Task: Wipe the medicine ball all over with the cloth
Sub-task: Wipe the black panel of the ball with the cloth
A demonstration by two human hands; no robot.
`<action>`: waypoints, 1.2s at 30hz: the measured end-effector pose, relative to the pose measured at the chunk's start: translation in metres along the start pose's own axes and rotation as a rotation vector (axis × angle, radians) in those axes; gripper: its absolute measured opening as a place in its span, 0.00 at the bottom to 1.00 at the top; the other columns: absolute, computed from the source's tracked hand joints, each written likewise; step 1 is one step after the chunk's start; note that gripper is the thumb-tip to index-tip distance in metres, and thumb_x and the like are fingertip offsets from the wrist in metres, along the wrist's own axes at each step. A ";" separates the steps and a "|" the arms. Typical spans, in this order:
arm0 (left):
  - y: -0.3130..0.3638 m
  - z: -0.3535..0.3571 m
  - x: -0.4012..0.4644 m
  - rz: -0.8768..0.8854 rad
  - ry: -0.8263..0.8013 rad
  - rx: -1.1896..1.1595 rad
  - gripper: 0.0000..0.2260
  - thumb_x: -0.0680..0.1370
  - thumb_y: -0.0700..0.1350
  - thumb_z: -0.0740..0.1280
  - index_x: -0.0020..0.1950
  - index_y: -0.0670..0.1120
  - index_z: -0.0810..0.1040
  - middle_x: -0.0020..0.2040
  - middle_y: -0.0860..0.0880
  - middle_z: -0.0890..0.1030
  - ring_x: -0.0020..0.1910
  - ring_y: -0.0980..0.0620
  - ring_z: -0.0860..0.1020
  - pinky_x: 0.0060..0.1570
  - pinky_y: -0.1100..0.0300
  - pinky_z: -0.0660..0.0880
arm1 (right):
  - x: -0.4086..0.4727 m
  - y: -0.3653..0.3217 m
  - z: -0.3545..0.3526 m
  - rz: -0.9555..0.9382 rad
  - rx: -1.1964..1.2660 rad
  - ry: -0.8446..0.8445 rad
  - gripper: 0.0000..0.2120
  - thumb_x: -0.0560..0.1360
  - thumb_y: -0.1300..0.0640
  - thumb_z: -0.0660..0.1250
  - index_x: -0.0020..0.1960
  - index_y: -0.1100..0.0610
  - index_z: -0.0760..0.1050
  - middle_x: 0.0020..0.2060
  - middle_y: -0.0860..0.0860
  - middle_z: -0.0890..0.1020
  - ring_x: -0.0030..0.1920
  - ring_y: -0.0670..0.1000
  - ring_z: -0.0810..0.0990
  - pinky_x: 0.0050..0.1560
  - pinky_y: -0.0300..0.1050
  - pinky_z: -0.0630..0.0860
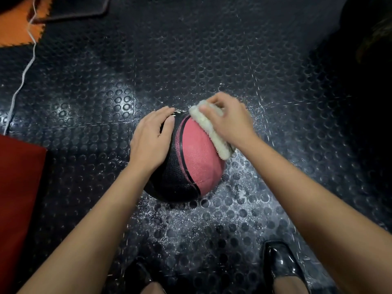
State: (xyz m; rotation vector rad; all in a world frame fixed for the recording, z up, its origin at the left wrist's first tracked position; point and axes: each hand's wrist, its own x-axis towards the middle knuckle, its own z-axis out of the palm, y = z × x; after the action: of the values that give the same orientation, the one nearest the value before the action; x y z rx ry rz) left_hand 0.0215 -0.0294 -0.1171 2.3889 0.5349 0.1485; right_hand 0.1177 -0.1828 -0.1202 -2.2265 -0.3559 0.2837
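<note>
Presently, medicine ball (191, 158), pink and black, sits on studded black floor (212, 60), between both hands. Left hand (150, 139) lies flat on ball's left side, fingers straight, grip released. Right hand (229, 119) has grip clenched round white fluffy cloth (210, 132), pressing it vs. ball's upper right side. White specks on floor near right hand. Two black shoes (282, 266) well below hands. White cord (23, 73) and red mat (19, 198) well left of left hand.
</note>
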 end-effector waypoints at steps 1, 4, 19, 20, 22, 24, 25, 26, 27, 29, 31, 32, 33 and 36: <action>0.000 0.000 -0.001 -0.006 0.017 0.019 0.19 0.82 0.53 0.54 0.70 0.52 0.74 0.71 0.54 0.73 0.72 0.53 0.67 0.72 0.48 0.62 | 0.000 -0.003 0.001 -0.013 -0.020 -0.087 0.20 0.72 0.34 0.62 0.52 0.49 0.77 0.46 0.43 0.81 0.47 0.47 0.79 0.48 0.47 0.76; 0.003 0.003 -0.004 -0.045 0.069 0.078 0.17 0.84 0.48 0.54 0.70 0.52 0.74 0.71 0.55 0.72 0.72 0.53 0.67 0.72 0.50 0.61 | 0.001 -0.006 0.001 -0.083 -0.131 -0.223 0.28 0.66 0.26 0.60 0.55 0.44 0.77 0.49 0.43 0.81 0.50 0.48 0.79 0.52 0.51 0.77; 0.009 0.017 -0.017 -0.006 0.145 0.129 0.23 0.79 0.52 0.50 0.69 0.52 0.76 0.69 0.55 0.75 0.71 0.52 0.68 0.72 0.49 0.62 | -0.027 -0.013 -0.002 -0.229 -0.347 -0.013 0.14 0.79 0.44 0.59 0.61 0.41 0.76 0.51 0.42 0.82 0.51 0.52 0.77 0.46 0.47 0.76; 0.011 0.018 -0.016 -0.024 0.167 0.126 0.23 0.79 0.52 0.50 0.68 0.52 0.76 0.69 0.55 0.75 0.71 0.53 0.69 0.71 0.50 0.62 | -0.043 -0.014 0.000 -0.311 -0.412 0.037 0.14 0.79 0.44 0.59 0.62 0.41 0.76 0.53 0.42 0.80 0.50 0.51 0.75 0.41 0.45 0.74; 0.012 0.017 -0.016 -0.052 0.192 0.093 0.24 0.78 0.51 0.50 0.67 0.50 0.77 0.68 0.54 0.76 0.69 0.53 0.70 0.70 0.51 0.63 | -0.080 -0.013 0.004 -0.486 -0.522 0.074 0.15 0.77 0.47 0.61 0.62 0.45 0.76 0.56 0.45 0.79 0.48 0.52 0.73 0.33 0.39 0.66; 0.011 0.014 -0.016 -0.056 0.179 0.060 0.25 0.78 0.51 0.49 0.69 0.50 0.76 0.69 0.54 0.75 0.71 0.52 0.69 0.72 0.51 0.62 | -0.096 -0.009 0.005 -0.593 -0.561 0.077 0.15 0.75 0.49 0.61 0.60 0.48 0.78 0.56 0.47 0.80 0.45 0.53 0.73 0.30 0.36 0.59; 0.009 0.013 -0.018 -0.045 0.153 0.054 0.25 0.78 0.51 0.48 0.70 0.50 0.74 0.71 0.54 0.73 0.72 0.52 0.66 0.73 0.52 0.59 | -0.092 -0.008 0.004 -0.590 -0.554 0.080 0.15 0.75 0.49 0.61 0.59 0.47 0.78 0.55 0.47 0.80 0.43 0.52 0.72 0.29 0.35 0.57; 0.007 0.012 -0.020 -0.021 0.120 0.056 0.25 0.79 0.52 0.48 0.72 0.50 0.72 0.72 0.53 0.71 0.74 0.52 0.63 0.74 0.53 0.56 | -0.085 -0.010 0.003 -0.533 -0.530 0.072 0.14 0.76 0.48 0.61 0.60 0.46 0.78 0.55 0.46 0.81 0.43 0.51 0.71 0.28 0.35 0.57; 0.005 0.011 -0.023 0.010 0.089 0.067 0.25 0.79 0.52 0.48 0.73 0.50 0.70 0.74 0.53 0.69 0.75 0.53 0.61 0.75 0.54 0.54 | -0.074 -0.014 0.001 -0.448 -0.492 0.065 0.13 0.77 0.48 0.62 0.60 0.45 0.77 0.55 0.44 0.80 0.43 0.49 0.69 0.28 0.35 0.60; 0.003 0.012 -0.030 0.060 0.064 0.114 0.24 0.81 0.52 0.47 0.75 0.49 0.67 0.75 0.53 0.66 0.77 0.53 0.58 0.76 0.54 0.51 | -0.051 -0.020 -0.003 -0.275 -0.388 0.024 0.12 0.77 0.45 0.62 0.60 0.43 0.75 0.49 0.44 0.80 0.47 0.49 0.71 0.34 0.42 0.65; 0.005 0.016 -0.034 0.063 0.107 0.157 0.24 0.81 0.51 0.47 0.75 0.48 0.67 0.75 0.52 0.67 0.76 0.52 0.59 0.76 0.51 0.53 | -0.033 -0.026 -0.004 -0.242 -0.363 0.008 0.11 0.77 0.43 0.61 0.58 0.44 0.75 0.45 0.46 0.80 0.50 0.52 0.74 0.40 0.44 0.64; 0.006 0.018 -0.034 0.043 0.138 0.163 0.24 0.81 0.50 0.47 0.75 0.48 0.68 0.75 0.52 0.68 0.76 0.51 0.60 0.75 0.50 0.54 | -0.030 -0.029 -0.002 -0.276 -0.385 0.025 0.11 0.78 0.43 0.61 0.57 0.44 0.75 0.46 0.46 0.80 0.51 0.53 0.74 0.40 0.44 0.64; 0.008 0.020 -0.032 0.016 0.160 0.159 0.24 0.81 0.50 0.47 0.74 0.48 0.68 0.74 0.51 0.69 0.76 0.50 0.61 0.75 0.50 0.55 | -0.033 -0.029 0.000 -0.316 -0.428 0.059 0.11 0.78 0.44 0.61 0.56 0.45 0.76 0.48 0.45 0.80 0.51 0.53 0.74 0.38 0.44 0.64; 0.006 0.018 -0.025 -0.051 0.183 0.126 0.25 0.80 0.49 0.46 0.74 0.47 0.69 0.73 0.51 0.70 0.75 0.50 0.63 0.75 0.50 0.56 | -0.076 -0.013 0.010 -0.409 -0.527 0.147 0.10 0.77 0.50 0.63 0.56 0.47 0.78 0.55 0.45 0.80 0.47 0.52 0.73 0.31 0.38 0.60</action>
State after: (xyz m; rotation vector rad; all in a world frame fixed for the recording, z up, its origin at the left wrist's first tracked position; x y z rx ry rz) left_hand 0.0056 -0.0548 -0.1262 2.4957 0.7094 0.3221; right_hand 0.0416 -0.1943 -0.1105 -2.5882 -0.8699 -0.2200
